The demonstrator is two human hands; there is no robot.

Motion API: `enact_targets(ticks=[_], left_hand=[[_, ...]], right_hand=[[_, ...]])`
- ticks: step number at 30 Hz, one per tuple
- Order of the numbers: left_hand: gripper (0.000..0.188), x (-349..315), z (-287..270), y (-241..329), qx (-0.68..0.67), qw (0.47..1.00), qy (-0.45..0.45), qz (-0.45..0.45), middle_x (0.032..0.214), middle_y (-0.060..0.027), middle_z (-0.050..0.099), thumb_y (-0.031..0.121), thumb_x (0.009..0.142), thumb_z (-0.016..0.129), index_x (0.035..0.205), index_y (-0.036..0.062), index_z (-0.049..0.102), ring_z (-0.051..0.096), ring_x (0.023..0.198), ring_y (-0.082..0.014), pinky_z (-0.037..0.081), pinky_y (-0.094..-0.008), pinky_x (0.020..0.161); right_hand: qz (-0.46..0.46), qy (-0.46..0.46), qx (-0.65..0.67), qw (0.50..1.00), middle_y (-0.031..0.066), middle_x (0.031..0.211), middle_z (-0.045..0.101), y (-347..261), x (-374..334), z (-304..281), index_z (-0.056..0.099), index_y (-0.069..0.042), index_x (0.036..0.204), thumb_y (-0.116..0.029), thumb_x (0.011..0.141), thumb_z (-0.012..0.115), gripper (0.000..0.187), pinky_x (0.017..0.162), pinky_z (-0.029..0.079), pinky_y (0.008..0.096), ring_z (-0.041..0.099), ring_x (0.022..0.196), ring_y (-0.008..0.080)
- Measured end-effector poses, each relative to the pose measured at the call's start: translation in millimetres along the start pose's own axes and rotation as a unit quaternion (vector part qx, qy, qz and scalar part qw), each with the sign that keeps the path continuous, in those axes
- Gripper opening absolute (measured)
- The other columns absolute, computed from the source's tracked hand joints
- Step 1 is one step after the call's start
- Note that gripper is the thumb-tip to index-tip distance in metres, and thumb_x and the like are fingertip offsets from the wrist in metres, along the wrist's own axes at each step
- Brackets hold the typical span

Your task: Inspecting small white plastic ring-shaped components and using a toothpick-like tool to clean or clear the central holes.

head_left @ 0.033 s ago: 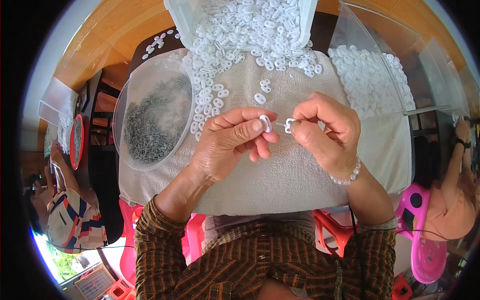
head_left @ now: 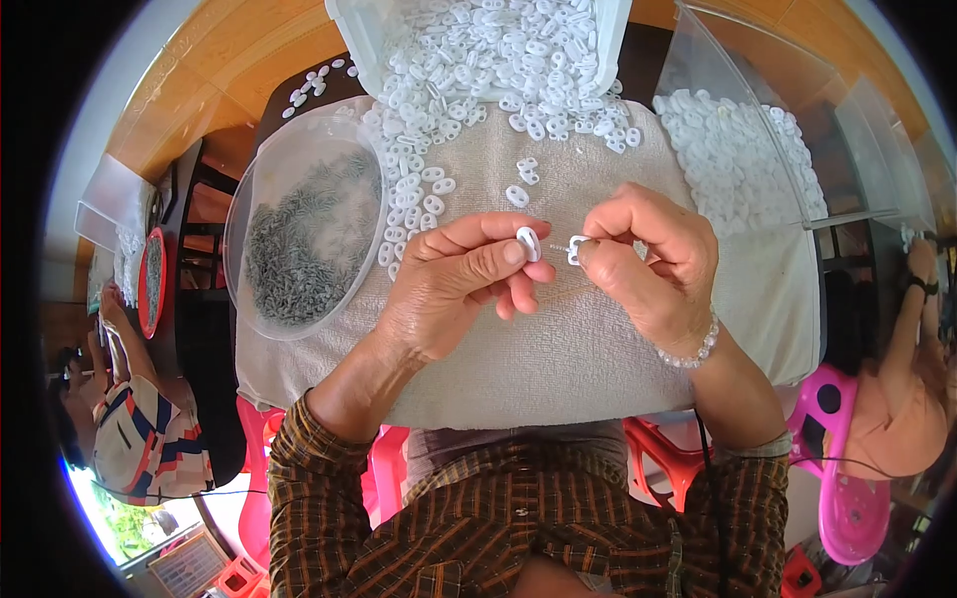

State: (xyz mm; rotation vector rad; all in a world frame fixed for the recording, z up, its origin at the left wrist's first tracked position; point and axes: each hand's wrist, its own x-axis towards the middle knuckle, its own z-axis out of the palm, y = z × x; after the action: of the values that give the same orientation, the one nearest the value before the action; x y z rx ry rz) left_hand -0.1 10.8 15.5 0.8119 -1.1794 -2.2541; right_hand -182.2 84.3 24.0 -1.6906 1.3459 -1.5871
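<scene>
My left hand point(head_left: 449, 279) pinches a white oval plastic piece point(head_left: 528, 242) between thumb and forefinger, tilted on its edge. Opposite it, my right hand point(head_left: 658, 269) grips another white two-holed plastic piece point(head_left: 575, 250), partly covered by the thumb. A thin coiled metal spring point(head_left: 558, 246) shows in the small gap between the two pieces; how its ends are joined is too small to tell. Both hands hover over the beige towel point(head_left: 538, 359). Just beyond them lie a few loose white oval pieces point(head_left: 516, 196) with two holes.
Left of my hands stands a clear round tub point(head_left: 236, 259) of small grey springs. A white bin point(head_left: 345, 45) spills many oval pieces at the back. At right, a clear box point(head_left: 743, 50) holds more white pieces. Other people sit at both sides, near a pink chair point(head_left: 855, 508).
</scene>
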Motion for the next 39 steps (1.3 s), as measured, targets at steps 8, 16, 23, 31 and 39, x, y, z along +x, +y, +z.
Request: enact_targets(ticks=[8, 16, 23, 31, 39], left_hand=[[0.025, 0.5, -1.6, -0.6, 0.011, 1.0, 0.002, 0.016, 0.079, -0.0076, 0.066, 0.013, 0.086, 0.06, 0.108, 0.0021, 0.062, 0.056, 0.057, -0.0101, 0.041, -0.0194, 0.049], [0.024, 1.1, -2.0, -2.0, 0.018, 1.0, -0.003, 0.017, 0.079, -0.0067, 0.065, 0.012, 0.086, 0.06, 0.108, 0.0027, 0.062, 0.055, 0.057, -0.0099, 0.041, -0.0196, 0.05], [0.023, 2.5, -1.9, -3.9, 0.023, 0.999, -0.012, 0.029, 0.081, -0.0072, 0.065, 0.011, 0.086, 0.06, 0.107, 0.002, 0.062, 0.055, 0.058, -0.0105, 0.041, -0.0198, 0.049], [0.023, 2.0, -2.9, -4.7, 0.026, 0.999, 0.001, 0.035, 0.079, -0.0077, 0.065, 0.009, 0.085, 0.06, 0.106, 0.0016, 0.063, 0.056, 0.057, -0.0105, 0.043, -0.0198, 0.049], [0.024, 1.5, -3.1, -5.0, 0.041, 0.998, 0.002, 0.048, 0.08, -0.009, 0.066, 0.007, 0.085, 0.06, 0.108, 0.0015, 0.062, 0.057, 0.056, -0.0107, 0.043, -0.0201, 0.049]], right_hand=[[0.053, -0.008, -0.001, 0.999, 0.0007, 0.063, 0.056, -4.7, 0.3, 3.7, 0.057, -0.001, 0.068, -0.001, 0.072, 0.063, 0.006, 0.044, 0.037, 0.0182, 0.049, 0.052, 0.0019], [0.055, -0.017, -0.034, 0.998, 0.0011, 0.064, 0.057, -10.0, 0.5, 2.1, 0.057, -0.001, 0.068, 0.0, 0.072, 0.062, 0.006, 0.045, 0.04, 0.0184, 0.052, 0.053, 0.0028], [0.048, 0.005, -0.033, 0.998, -0.0005, 0.061, 0.052, -6.4, -1.3, 6.8, 0.056, -0.001, 0.068, -0.002, 0.071, 0.063, 0.008, 0.043, 0.034, 0.0195, 0.045, 0.05, 0.0026], [0.063, -0.013, -0.041, 0.997, 0.0039, 0.062, 0.058, -8.8, 0.5, 4.4, 0.056, 0.0, 0.067, 0.0, 0.07, 0.06, 0.005, 0.045, 0.042, 0.0204, 0.054, 0.053, 0.0061], [0.07, -0.005, -0.038, 0.997, 0.004, 0.061, 0.057, -8.2, 0.3, 5.9, 0.056, 0.0, 0.066, -0.001, 0.07, 0.06, 0.005, 0.044, 0.04, 0.0211, 0.053, 0.051, 0.0066]])
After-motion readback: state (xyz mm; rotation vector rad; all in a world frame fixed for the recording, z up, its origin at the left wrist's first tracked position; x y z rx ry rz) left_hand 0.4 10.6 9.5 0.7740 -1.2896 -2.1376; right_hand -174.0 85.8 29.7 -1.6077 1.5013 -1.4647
